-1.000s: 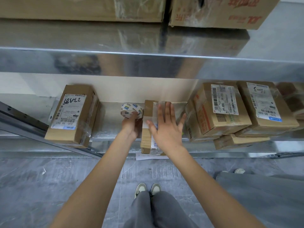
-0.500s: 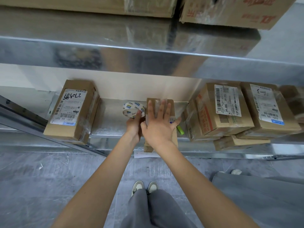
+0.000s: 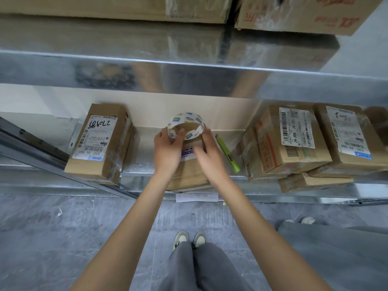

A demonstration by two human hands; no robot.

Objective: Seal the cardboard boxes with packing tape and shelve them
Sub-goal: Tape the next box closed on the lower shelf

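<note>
Tape point(image 3: 185, 125) over box point(image 3: 190, 164) far end; box long axis toward body.
Left hand point(image 3: 167, 150) pinching roll; right hand point(image 3: 210, 153) nearer free end, grip unclear.

1 head view, looking down, shelf point(image 3: 210, 177) close ahead

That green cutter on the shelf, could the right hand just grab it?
Probably yes. The green cutter lies in the open on the shelf, just beside the right hand, with nothing on top. That hand is at the tape roll, so it must let go first.
</note>
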